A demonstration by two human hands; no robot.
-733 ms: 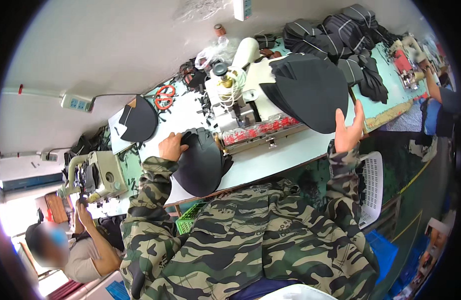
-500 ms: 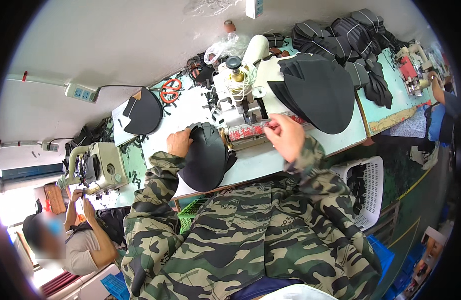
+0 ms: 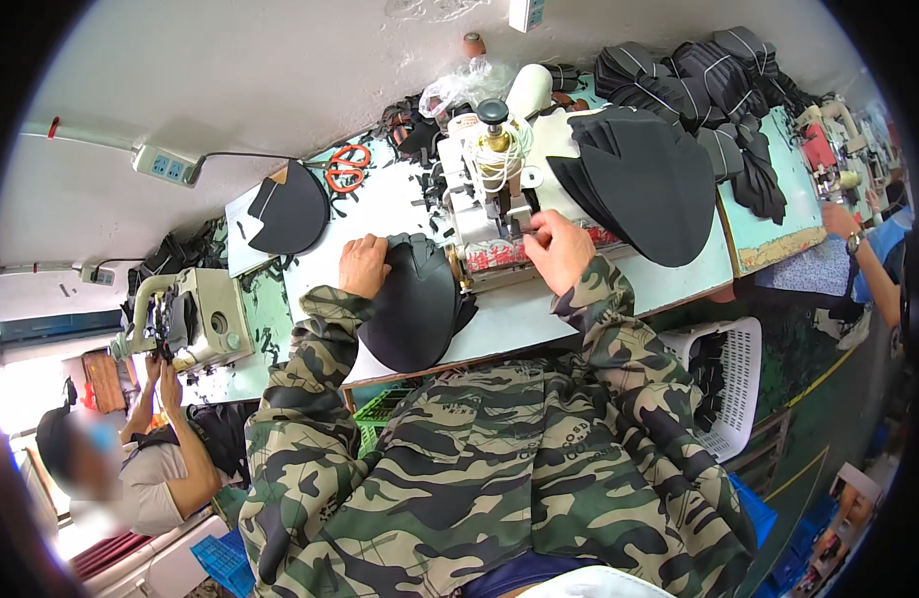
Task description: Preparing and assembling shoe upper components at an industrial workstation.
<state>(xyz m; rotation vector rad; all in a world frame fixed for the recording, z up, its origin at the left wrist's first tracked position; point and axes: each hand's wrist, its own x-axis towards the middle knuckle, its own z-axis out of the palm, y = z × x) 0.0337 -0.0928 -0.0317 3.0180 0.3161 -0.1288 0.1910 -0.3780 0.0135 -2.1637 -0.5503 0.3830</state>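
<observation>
My left hand [image 3: 364, 265] lies on the white table at the upper left edge of a stack of black sheet pieces [image 3: 412, 314]. Its fingers are loosely bent, and its thumb side touches the stack. At the front of a bench machine [image 3: 494, 189] with a black knob and white cord, my right hand [image 3: 561, 253] has thumb and fingertips drawn together in a pinch. Whatever lies between those fingertips is too small to make out. A fanned pile of large black pieces [image 3: 647, 189] rests on the machine's right side.
Red-handled scissors [image 3: 347, 169] and another black piece [image 3: 288, 211] lie on the table's left. Tied black bundles [image 3: 714, 85] are heaped at the back right. A white basket [image 3: 734, 389] stands below the right edge. A person [image 3: 170, 458] works at another machine [image 3: 205, 324] on the left.
My right hand has moved slightly up and closer to the machine front, its fingers closing together. My left hand stays by the stack. The whole view has shifted slightly.
</observation>
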